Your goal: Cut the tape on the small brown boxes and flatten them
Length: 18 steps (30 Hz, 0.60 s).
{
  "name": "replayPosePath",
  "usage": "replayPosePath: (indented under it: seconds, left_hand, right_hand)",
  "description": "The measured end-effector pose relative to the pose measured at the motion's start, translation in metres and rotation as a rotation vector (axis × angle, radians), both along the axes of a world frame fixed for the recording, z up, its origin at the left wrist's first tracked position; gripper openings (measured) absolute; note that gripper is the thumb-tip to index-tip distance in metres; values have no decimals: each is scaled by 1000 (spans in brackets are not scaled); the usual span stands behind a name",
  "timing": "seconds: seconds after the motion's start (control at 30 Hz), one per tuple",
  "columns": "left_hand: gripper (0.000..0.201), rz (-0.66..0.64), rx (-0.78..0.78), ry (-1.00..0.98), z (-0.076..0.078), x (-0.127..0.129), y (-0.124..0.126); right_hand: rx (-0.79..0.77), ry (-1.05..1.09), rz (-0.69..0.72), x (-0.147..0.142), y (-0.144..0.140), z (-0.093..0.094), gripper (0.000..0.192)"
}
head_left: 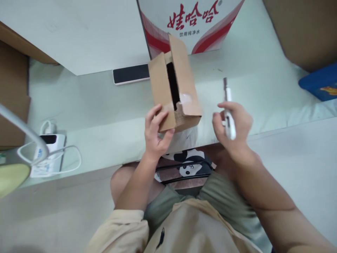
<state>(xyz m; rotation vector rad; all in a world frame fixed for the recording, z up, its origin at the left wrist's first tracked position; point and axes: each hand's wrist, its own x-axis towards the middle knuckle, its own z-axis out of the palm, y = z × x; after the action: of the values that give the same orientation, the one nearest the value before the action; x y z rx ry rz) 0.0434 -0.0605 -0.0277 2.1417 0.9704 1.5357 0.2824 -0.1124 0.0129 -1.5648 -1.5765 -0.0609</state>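
Note:
A small brown cardboard box (185, 75) sits tilted on the pale green surface, its top flaps parted over a dark gap. A piece of clear tape clings to its right flap. My left hand (155, 135) grips the box's near left corner, fingers on the flap and thumb at the near side. To the right of the box, and apart from it, my right hand (235, 123) is closed around what looks like a white utility knife (230, 127), its grey metal end pointing away from me. Blur hides the tool's finer details. The inside of the box is too dark to make out.
Behind the box stands a large white-and-red carton (205, 35), with a black flat bar-shaped device (131, 74) at its left. A white power strip (50, 154) with a looped cable lies at left, near a lamp arm (23, 130). A blue object (319, 82) is far right.

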Motion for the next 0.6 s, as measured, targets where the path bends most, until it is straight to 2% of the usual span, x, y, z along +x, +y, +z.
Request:
replayPosePath:
  seconds: [0.07,0.17,0.2,0.27,0.33,0.43,0.53,0.6]
  left_hand:
    - [52,17,-30,-96,-4,-5,4]
    - [54,87,-50,-185,-9,-16,10]
    - [51,119,-62,-198,-9,-20,12]
    - [48,191,-103,-228,-9,-28,16]
    - [45,285,-164,-274,-7,-35,19]
    - [50,391,-263,-371,-6,-39,25]
    - [68,369,-420,-459,-10,-41,31]
    - [70,351,-515,-419,-15,-45,35]
  right_hand:
    - [-243,14,-34,10,22,-18,39]
    - [-595,26,-120,18,40,-38,83]
    - [-677,15,-141,19,42,-42,92]
    - [-784,-19,-157,17,44,-45,97]
    - [-803,-53,-153,14,44,-45,87]
    - [-689,-52,-140,10,46,-48,65]
    - [-513,26,-60,8,46,-53,52]
    - [-443,87,48,9,44,-54,47]
